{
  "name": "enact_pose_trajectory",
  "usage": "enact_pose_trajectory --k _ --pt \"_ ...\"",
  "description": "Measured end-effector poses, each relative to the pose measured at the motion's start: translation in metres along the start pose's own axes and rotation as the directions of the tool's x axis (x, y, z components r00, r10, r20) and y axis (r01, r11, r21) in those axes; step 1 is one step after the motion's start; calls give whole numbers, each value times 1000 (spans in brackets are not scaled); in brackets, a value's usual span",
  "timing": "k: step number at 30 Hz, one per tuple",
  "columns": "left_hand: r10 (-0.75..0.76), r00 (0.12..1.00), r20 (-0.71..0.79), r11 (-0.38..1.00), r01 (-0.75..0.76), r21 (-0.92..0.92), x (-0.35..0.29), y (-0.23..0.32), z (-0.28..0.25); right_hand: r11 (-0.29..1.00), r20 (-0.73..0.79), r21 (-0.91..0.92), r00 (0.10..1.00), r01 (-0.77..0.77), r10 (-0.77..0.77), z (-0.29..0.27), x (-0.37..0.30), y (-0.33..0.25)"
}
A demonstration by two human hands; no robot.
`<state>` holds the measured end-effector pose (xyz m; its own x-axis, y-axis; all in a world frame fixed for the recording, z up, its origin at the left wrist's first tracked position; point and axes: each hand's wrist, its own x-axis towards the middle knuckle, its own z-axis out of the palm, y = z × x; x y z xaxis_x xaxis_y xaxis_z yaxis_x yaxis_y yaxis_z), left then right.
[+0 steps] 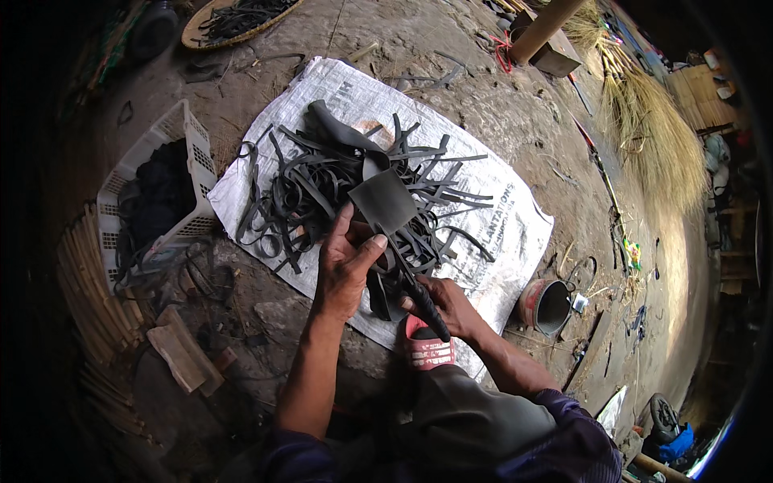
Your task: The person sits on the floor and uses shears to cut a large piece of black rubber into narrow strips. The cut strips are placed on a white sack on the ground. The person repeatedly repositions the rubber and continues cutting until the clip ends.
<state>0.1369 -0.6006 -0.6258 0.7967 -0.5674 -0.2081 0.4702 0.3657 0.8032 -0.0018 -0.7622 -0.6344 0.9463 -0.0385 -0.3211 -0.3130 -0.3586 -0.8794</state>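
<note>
My left hand (346,262) is closed on a black rubber sheet (383,201), thumb on top near its lower edge. The sheet's flat squarish end faces up, and a longer curled part (342,129) appears to continue away from me over the pile. My right hand (451,307) is closed round a dark, ridged, tapering tool (427,302) that points down toward my knees. Its far end is hidden among the rubber by my left hand, so I cannot tell its kind. Below both hands, many cut black rubber strips (302,181) lie tangled on a white woven sack (503,233).
To the left stands a pale plastic basket (201,161) holding dark material, with bamboo sticks (88,270) beside it. A round woven tray (193,32) of strips lies at the far left. A small bucket (531,304) and dry grass bundles (656,145) are to the right. My red sandal (431,354) touches the sack.
</note>
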Motion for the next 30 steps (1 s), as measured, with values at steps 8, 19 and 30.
enact_pose_trajectory --k 8,19,30 --pt "37 999 2 999 -37 40 1 -8 0 999 -40 53 999 -11 13 4 2 4" --pt "48 999 13 999 -48 5 6 3 10 999 -45 9 998 -39 39 0 5 5" --pt "100 995 30 995 -100 -19 5 4 11 999 -38 52 999 13 -11 -5 7 -3"
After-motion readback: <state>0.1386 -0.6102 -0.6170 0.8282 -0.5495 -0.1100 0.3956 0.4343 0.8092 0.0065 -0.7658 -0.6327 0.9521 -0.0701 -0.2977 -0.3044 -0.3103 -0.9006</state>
